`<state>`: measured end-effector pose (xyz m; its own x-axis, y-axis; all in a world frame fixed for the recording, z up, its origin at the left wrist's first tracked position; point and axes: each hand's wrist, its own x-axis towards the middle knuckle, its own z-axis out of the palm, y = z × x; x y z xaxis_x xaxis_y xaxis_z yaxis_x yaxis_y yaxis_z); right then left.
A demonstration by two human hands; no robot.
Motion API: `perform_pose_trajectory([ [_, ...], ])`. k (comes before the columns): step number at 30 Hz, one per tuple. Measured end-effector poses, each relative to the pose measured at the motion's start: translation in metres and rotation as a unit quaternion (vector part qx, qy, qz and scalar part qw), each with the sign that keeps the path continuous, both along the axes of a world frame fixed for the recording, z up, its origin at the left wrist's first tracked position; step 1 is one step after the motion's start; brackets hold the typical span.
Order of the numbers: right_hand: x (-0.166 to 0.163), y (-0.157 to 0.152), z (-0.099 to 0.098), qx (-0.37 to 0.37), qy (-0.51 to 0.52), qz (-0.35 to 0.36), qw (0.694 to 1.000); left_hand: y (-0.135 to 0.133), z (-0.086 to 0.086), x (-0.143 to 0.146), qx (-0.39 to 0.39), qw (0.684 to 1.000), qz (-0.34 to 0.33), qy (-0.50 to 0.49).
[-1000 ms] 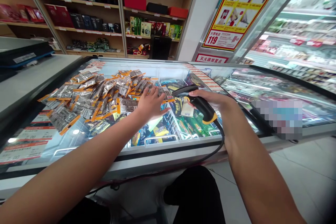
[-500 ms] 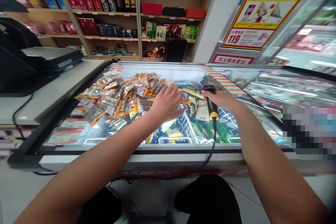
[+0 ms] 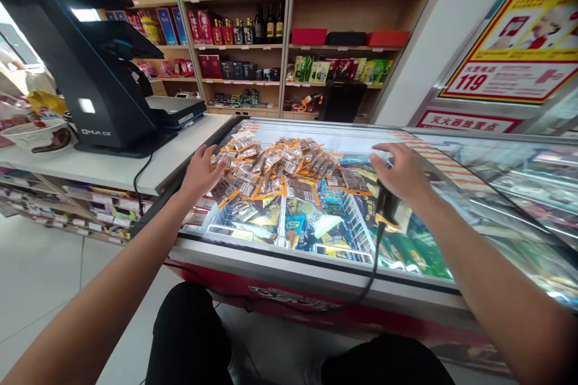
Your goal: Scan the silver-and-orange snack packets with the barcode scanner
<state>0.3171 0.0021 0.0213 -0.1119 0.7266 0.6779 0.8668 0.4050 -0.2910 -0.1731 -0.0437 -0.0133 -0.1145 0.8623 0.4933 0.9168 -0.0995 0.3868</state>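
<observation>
A spread heap of small clear snack packets [image 3: 271, 165] with orange edges lies on the glass lid [image 3: 347, 139] of a chest freezer. At the heap's left edge is my left hand [image 3: 203, 173], fingers parted and nothing in it. My right hand [image 3: 401, 174] hovers to the right of the heap, thumb and forefinger spread apart and pointing left. Just below it, partly covered by the hand, a black and yellow handheld barcode scanner [image 3: 386, 210] rests on the lid. Its black cable [image 3: 374, 271] hangs over the front edge.
Bagged frozen goods [image 3: 316, 225] show through the glass in wire baskets. On the left, a counter [image 3: 130, 171] carries a dark checkout scale [image 3: 112, 90] and a white basket [image 3: 38, 135]. Shelves of boxes and bottles [image 3: 271, 24] stand behind; a red and yellow sign [image 3: 510, 66] hangs at right.
The view has swung left. My left hand has moved from right of the heap to its left edge. My right hand has lifted off the scanner's left side, its fingers spread wider.
</observation>
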Motion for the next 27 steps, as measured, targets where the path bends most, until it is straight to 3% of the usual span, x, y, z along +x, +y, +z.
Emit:
perform_pose_trajectory([
  [3,-0.047,0.029,0.000,-0.086,0.033,0.111,0.990,0.012,-0.013,-0.017,-0.028,0.999,-0.029,-0.035],
  [7,-0.091,0.076,-0.010,-0.200,0.070,0.126,0.969,0.018,-0.020,-0.009,-0.108,0.994,-0.023,-0.003],
  [12,-0.115,0.113,-0.026,-0.276,0.067,0.166,0.944,0.014,-0.017,-0.003,-0.133,0.990,-0.003,0.038],
  [18,-0.142,0.111,-0.034,-0.282,0.098,0.218,0.929,0.011,-0.007,0.006,-0.150,0.989,0.002,0.011],
  [27,-0.223,0.077,-0.038,-0.269,0.054,0.259,0.926,0.001,0.005,-0.003,-0.151,0.988,0.030,-0.024],
])
